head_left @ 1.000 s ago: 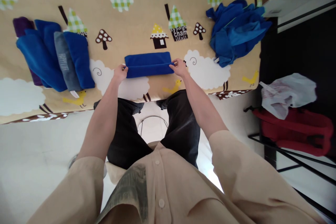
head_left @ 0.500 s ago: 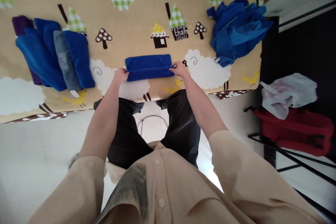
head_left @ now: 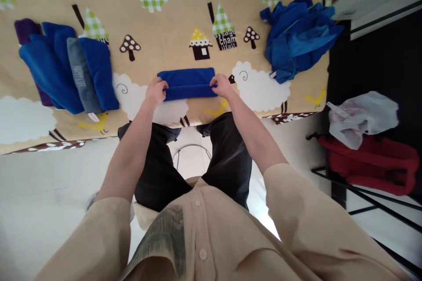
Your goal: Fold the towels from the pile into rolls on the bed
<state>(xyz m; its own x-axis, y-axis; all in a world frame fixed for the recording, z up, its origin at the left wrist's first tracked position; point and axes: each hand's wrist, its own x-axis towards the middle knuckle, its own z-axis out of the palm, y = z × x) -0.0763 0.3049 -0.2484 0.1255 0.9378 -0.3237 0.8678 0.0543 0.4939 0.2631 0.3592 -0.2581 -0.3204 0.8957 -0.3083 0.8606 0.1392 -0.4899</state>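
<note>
A blue towel (head_left: 187, 78), folded into a flat strip, lies on the patterned cloth close to its front edge. A fold line runs along its length. At the towel's left end my left hand (head_left: 156, 91) is closed, fingertips pinching the fabric by that line. My right hand (head_left: 220, 85) pinches the right end in the same way, thumb and fingers together. The fingertips partly cover both short ends.
Folded blue towels (head_left: 99, 74), a grey towel (head_left: 81, 77) and a purple one (head_left: 26, 30) lie at the left. A crumpled blue cloth heap (head_left: 296, 39) lies at the right. Beyond the table edge are a plastic bag (head_left: 365, 116) and a red bag (head_left: 372, 162).
Both hands have shifted inward from the towel's ends along the fold line. The towel lies in nearly the same place, its near flap slightly flatter.
</note>
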